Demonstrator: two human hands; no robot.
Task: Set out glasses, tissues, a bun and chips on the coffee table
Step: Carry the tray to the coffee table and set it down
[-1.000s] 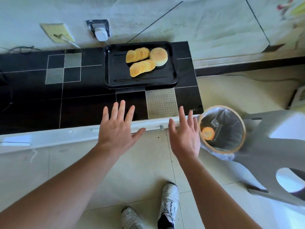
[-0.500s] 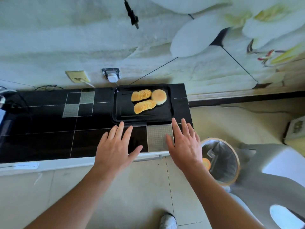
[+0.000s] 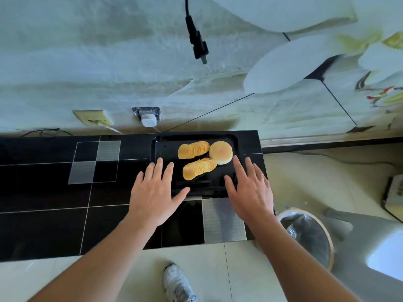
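A black tray point(image 3: 165, 149) lies on the black tiled counter point(image 3: 54, 192) against the wall. It holds two fanned rows of yellow chips point(image 3: 199, 169) and a round pale bun point(image 3: 220, 152) at their right. My left hand point(image 3: 153, 195) hovers open over the tray's near left corner, fingers spread. Over the near right corner my right hand point(image 3: 250, 190) is spread the same way. Neither hand holds anything. No glasses or tissues are in sight.
A round bin point(image 3: 309, 234) lined with a dark bag stands on the floor right of the counter, beside a grey plastic chair point(image 3: 375, 247). A white charger point(image 3: 148, 122) sits in a wall socket behind the tray. A black plug point(image 3: 199, 47) dangles above.
Both hands have moved forward from the counter's front edge to the tray's near corners. The view has come closer to the counter.
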